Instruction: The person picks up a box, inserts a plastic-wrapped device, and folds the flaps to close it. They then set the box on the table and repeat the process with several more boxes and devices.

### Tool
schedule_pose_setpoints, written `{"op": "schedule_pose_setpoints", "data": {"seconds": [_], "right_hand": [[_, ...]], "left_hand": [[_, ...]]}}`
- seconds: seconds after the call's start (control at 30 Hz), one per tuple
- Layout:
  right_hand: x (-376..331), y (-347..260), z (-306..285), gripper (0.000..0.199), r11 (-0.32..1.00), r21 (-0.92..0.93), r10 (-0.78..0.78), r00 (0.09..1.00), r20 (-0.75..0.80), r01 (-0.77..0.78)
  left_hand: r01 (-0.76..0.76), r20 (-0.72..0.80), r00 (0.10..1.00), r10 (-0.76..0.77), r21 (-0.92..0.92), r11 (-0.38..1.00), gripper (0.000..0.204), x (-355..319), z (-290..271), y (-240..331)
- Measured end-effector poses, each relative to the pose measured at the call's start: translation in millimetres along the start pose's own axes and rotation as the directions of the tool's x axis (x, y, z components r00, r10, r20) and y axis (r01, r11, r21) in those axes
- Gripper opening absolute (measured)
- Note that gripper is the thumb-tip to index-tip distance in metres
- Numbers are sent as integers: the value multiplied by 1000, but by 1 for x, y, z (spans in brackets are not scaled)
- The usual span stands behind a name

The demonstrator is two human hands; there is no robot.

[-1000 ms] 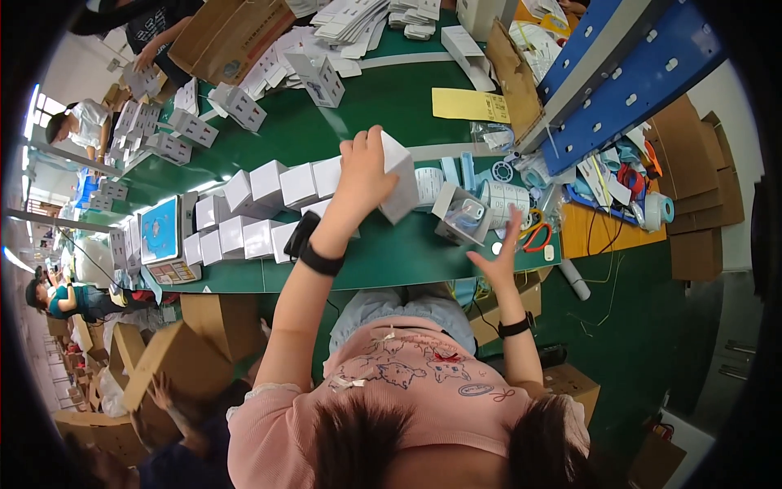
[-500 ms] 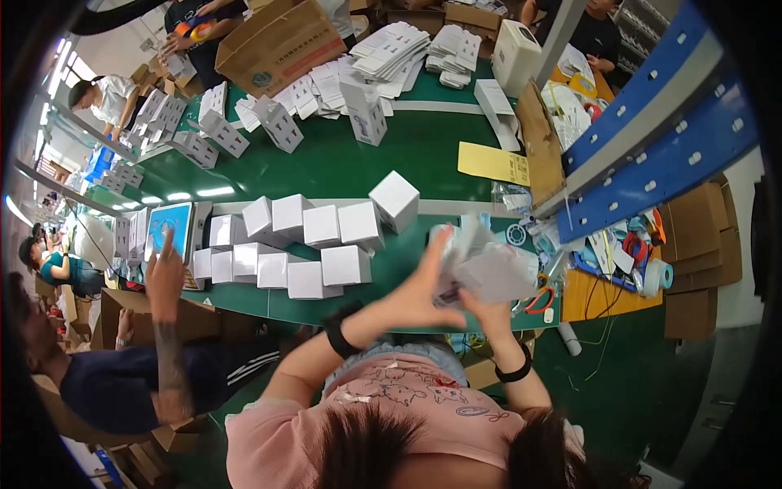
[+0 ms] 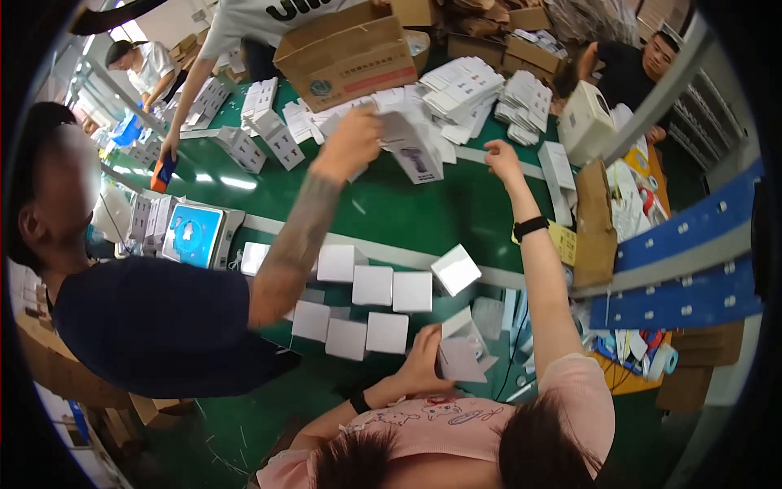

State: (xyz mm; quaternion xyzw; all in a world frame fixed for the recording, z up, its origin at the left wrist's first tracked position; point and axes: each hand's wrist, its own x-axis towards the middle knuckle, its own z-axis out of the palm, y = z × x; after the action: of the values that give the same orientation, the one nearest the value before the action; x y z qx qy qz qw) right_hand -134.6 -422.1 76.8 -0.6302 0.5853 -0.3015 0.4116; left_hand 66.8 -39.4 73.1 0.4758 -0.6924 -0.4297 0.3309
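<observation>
My left hand [image 3: 419,363] grips a small white box [image 3: 464,349] by its side, close to my body at the table's near edge. The box's top flaps stand open. My right hand [image 3: 503,161] is stretched over the far part of the table, holding nothing, its fingers loosely bent and apart. It is nearest to the piles of flat white cartons [image 3: 521,106]. A co-worker's hand [image 3: 354,140] is at a printed white box [image 3: 414,151] to its left. Closed white boxes [image 3: 413,292] stand in rows left of my left hand.
A co-worker's tattooed arm [image 3: 297,232] crosses the table from the left. A large brown carton [image 3: 350,61] stands at the back, and another person's hand holds an orange-and-dark tool [image 3: 164,169]. A blue-topped device [image 3: 194,232] sits left; a blue perforated post [image 3: 684,236] rises right.
My right hand has left the white box and reached far across the table. My left hand keeps the box, now nearer my body. The co-worker's arm has swung from the device to the printed box.
</observation>
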Motion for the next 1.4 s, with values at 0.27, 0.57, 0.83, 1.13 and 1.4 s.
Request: {"op": "schedule_pose_setpoints", "data": {"seconds": [0.27,0.57,0.83,1.13,1.4], "right_hand": [[101,-74,169,54,699,-253,-670,736,94,669],[78,-96,154,3,417,-512,-850,521,71,751],[-200,-181,-65,15,544,-533,-810,572,-130,648],[-416,-56,-68,12,782,-614,-413,829,-377,111],[-430,48,36,12,683,-716,-542,759,-360,149]], "left_hand": [[102,177,982,-69,-184,978,96,1,16,-52],[-231,161,955,251,-134,964,89,4,18,-55],[-333,293,917,270,192,923,67,-9,32,-74],[-188,96,970,222,-277,942,37,-7,36,-77],[78,192,980,51,-607,791,49,-8,45,-119]]}}
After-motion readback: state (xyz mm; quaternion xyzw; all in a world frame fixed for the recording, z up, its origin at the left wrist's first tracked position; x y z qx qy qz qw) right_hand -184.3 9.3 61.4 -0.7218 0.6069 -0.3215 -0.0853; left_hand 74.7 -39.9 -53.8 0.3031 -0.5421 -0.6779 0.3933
